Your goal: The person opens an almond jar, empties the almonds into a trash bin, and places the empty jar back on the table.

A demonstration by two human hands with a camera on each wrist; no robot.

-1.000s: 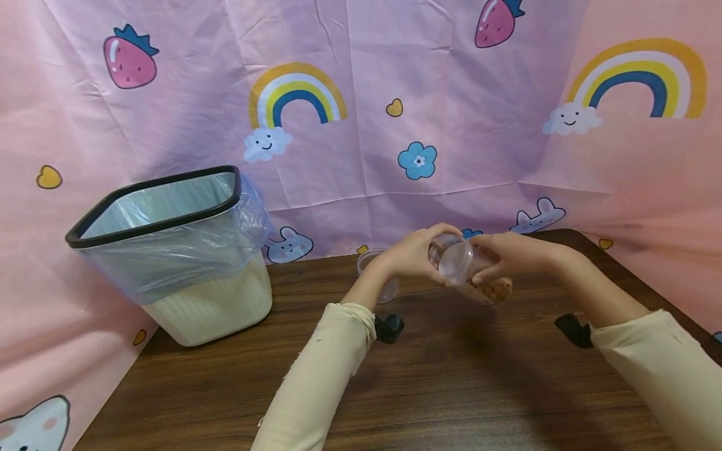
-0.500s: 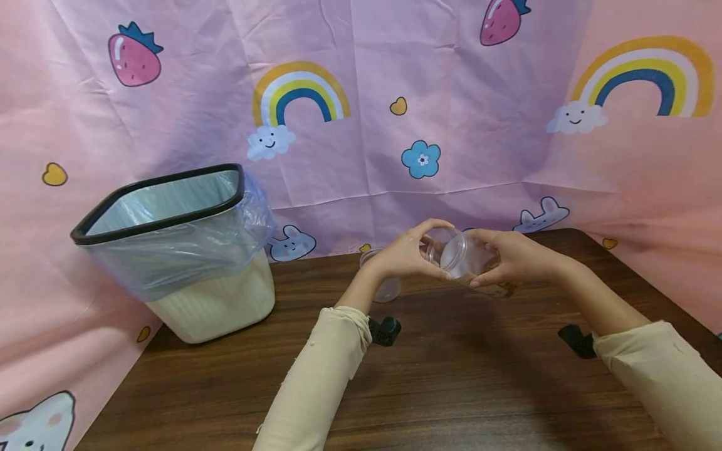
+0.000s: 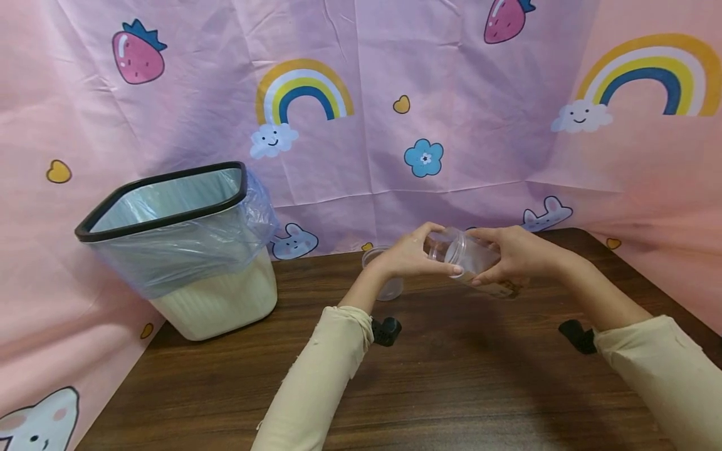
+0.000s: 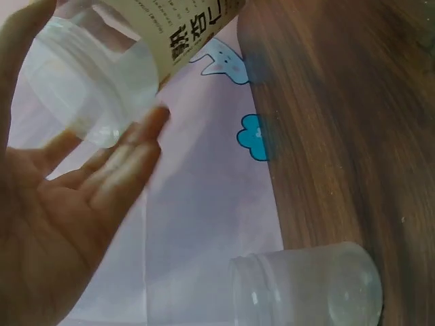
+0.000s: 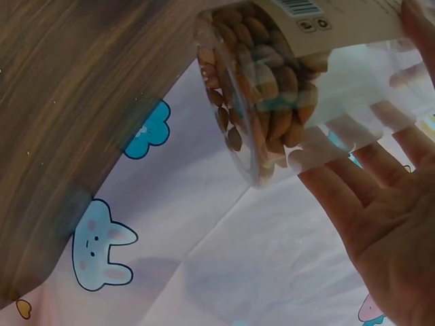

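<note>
A clear plastic jar (image 3: 479, 255) is held tilted above the table, its lid end up to the left. Almonds (image 5: 275, 102) lie gathered at its low base, and a beige label with dark characters wraps its side. My right hand (image 3: 524, 252) grips the jar's body, thumb on the near side and fingers beyond. My left hand (image 3: 408, 255) curls round the clear lid end (image 4: 81, 81), with thumb and fingers on opposite sides. Behind my left wrist, a second clear jar (image 4: 319, 285) with no visible contents stands on the table.
A cream trash bin (image 3: 225, 307) with a black rim and bluish liner stands at the left on the dark wooden table (image 3: 440, 388). A printed pink and purple cloth (image 3: 372, 150) hangs behind the table and along its sides.
The jar has turned in my hands, so its lid end points more to the left. My left thumb has moved to the lid's near side. The second jar and the bin stay put.
</note>
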